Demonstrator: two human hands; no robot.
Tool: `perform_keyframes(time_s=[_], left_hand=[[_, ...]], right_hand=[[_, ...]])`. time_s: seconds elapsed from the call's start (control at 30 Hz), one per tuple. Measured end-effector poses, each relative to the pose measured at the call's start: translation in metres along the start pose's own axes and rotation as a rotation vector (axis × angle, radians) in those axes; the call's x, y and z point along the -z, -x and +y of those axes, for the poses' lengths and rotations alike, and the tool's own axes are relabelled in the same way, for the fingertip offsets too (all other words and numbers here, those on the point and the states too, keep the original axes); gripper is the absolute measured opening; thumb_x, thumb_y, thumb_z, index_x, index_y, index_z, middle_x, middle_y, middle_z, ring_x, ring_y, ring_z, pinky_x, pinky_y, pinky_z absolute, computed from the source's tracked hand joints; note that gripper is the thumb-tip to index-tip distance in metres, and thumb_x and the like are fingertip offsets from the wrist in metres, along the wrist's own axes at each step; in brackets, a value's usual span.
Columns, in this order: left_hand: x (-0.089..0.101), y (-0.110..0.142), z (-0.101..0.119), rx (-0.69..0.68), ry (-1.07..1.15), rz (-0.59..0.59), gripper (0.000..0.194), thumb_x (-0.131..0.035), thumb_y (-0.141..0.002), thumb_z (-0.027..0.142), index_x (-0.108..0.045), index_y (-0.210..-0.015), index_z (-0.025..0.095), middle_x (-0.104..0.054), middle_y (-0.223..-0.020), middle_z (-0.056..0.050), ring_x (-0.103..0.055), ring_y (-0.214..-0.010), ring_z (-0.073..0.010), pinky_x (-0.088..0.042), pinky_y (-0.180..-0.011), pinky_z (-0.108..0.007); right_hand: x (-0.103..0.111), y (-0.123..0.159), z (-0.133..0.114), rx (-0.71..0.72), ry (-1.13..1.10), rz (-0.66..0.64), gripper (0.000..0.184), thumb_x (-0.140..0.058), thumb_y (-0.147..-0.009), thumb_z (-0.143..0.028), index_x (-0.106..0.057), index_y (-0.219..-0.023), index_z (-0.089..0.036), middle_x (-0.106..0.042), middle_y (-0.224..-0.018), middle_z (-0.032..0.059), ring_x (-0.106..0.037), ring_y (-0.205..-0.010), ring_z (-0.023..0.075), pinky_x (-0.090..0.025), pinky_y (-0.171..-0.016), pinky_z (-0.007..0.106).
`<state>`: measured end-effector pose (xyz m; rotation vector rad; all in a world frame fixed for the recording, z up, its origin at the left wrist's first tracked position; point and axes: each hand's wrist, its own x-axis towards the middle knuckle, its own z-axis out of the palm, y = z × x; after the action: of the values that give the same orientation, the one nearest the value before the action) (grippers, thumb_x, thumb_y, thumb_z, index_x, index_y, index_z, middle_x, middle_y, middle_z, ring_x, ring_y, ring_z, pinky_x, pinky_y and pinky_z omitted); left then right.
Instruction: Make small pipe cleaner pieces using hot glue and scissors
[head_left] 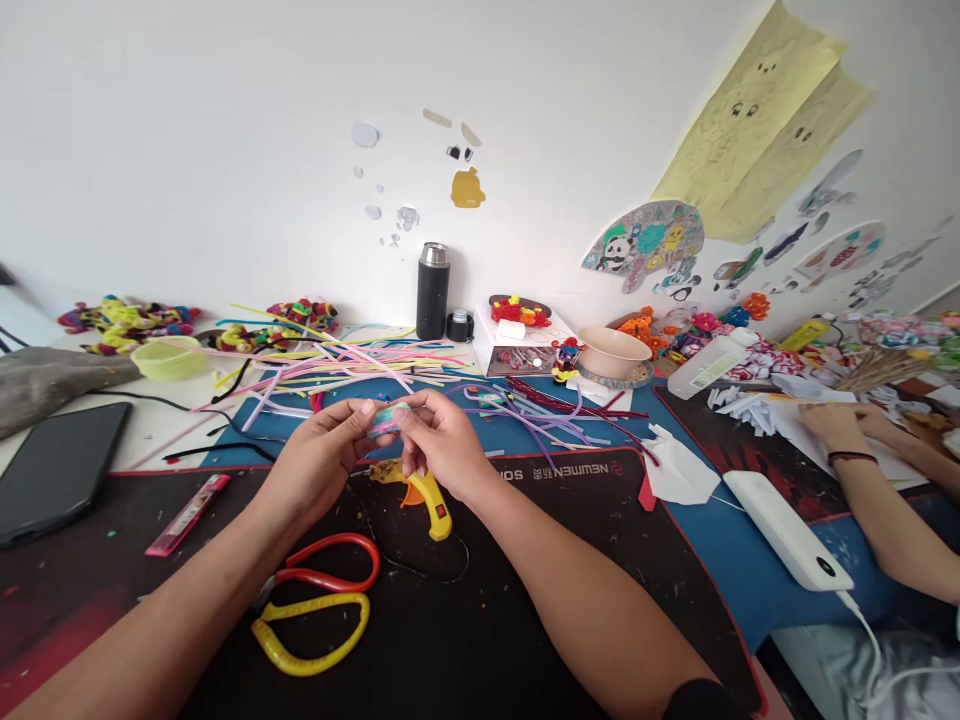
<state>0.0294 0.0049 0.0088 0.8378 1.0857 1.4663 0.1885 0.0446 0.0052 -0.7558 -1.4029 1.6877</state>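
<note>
Above the dark mat [480, 600], my left hand [330, 440] and my right hand [442, 440] meet, both with closed fingers. Between their fingertips they pinch a small pastel piece [387, 418] in turquoise, pink and purple. The fingers partly hide it, and its exact kind cannot be made out. A yellow hot glue gun [431, 505] with an orange trigger lies just below my right hand. Nearer to me, beside my left forearm, are scissors with one red and one yellow handle [322, 605]; the forearm covers their blades.
Behind my hands, many pipe cleaners [360, 355] are strewn before a black thermos [433, 290]. A phone [60, 470] and a pink slim case [187, 515] lie left. At right are a power bank [787, 530], a white bottle [709, 365] and another person's hands [840, 425].
</note>
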Motion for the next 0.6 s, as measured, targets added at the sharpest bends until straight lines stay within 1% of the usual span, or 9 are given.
perform_keyframes(time_s=[0.07,0.17,0.23,0.37,0.47,0.53,0.6], left_hand=[[-0.0006,0.0009,0.0006,-0.012,-0.006,-0.009,0.041,-0.100,-0.060,0.050,-0.081,-0.082,0.022,-0.081,-0.092,-0.005,-0.075,-0.081,-0.0213,-0.064,-0.078,-0.034],[-0.0015,0.0026,0.0023,-0.027,-0.081,-0.007,0.048,-0.104,-0.053,0.045,-0.082,-0.089,0.023,-0.081,-0.088,-0.004,-0.076,-0.081,-0.0235,-0.062,-0.076,-0.034],[-0.0012,0.0030,0.0026,-0.042,-0.126,-0.001,0.048,-0.105,-0.052,0.043,-0.082,-0.088,0.022,-0.081,-0.084,-0.004,-0.075,-0.079,-0.0240,-0.061,-0.074,-0.035],[0.0006,0.0027,0.0016,-0.064,-0.174,0.018,0.043,-0.102,-0.056,0.047,-0.082,-0.084,0.021,-0.080,-0.082,-0.006,-0.074,-0.075,-0.0225,-0.061,-0.074,-0.034],[0.0005,0.0028,0.0023,-0.078,-0.198,0.039,0.043,-0.102,-0.054,0.049,-0.081,-0.080,0.021,-0.080,-0.081,-0.006,-0.073,-0.073,-0.0234,-0.061,-0.073,-0.036],[0.0001,0.0030,0.0030,-0.075,-0.201,0.039,0.043,-0.103,-0.052,0.048,-0.080,-0.077,0.021,-0.080,-0.080,-0.006,-0.073,-0.072,-0.0236,-0.062,-0.073,-0.037],[-0.0003,0.0032,0.0031,-0.066,-0.201,0.032,0.042,-0.103,-0.053,0.048,-0.080,-0.077,0.021,-0.080,-0.080,-0.006,-0.074,-0.071,-0.0231,-0.062,-0.073,-0.037]], right_hand=[[0.0019,-0.0006,-0.0007,0.003,-0.024,0.005,0.043,-0.075,-0.086,-0.059,-0.059,-0.100,-0.022,-0.054,-0.057,-0.0118,-0.058,-0.040,0.0100,-0.036,-0.037,0.019],[0.0034,-0.0006,-0.0012,0.001,-0.037,0.015,0.040,-0.075,-0.087,-0.057,-0.059,-0.098,-0.021,-0.053,-0.056,-0.0120,-0.058,-0.040,0.0100,-0.035,-0.037,0.019],[0.0031,-0.0004,-0.0006,-0.004,-0.032,0.021,0.040,-0.075,-0.087,-0.057,-0.059,-0.098,-0.021,-0.051,-0.055,-0.0125,-0.057,-0.039,0.0100,-0.035,-0.038,0.020],[0.0011,-0.0001,0.0014,0.000,-0.021,0.022,0.044,-0.076,-0.086,-0.060,-0.058,-0.097,-0.022,-0.053,-0.056,-0.0123,-0.054,-0.038,0.0093,-0.036,-0.038,0.021],[0.0001,0.0000,0.0017,0.000,-0.023,0.011,0.045,-0.076,-0.085,-0.062,-0.057,-0.096,-0.023,-0.055,-0.057,-0.0116,-0.052,-0.037,0.0087,-0.034,-0.038,0.021],[-0.0002,0.0000,0.0018,-0.002,-0.039,0.008,0.045,-0.076,-0.084,-0.061,-0.056,-0.094,-0.023,-0.055,-0.055,-0.0118,-0.049,-0.036,0.0083,-0.032,-0.037,0.021],[-0.0004,-0.0002,0.0021,-0.007,-0.060,0.016,0.044,-0.077,-0.083,-0.060,-0.057,-0.094,-0.023,-0.053,-0.053,-0.0124,-0.047,-0.035,0.0080,-0.031,-0.037,0.020]])
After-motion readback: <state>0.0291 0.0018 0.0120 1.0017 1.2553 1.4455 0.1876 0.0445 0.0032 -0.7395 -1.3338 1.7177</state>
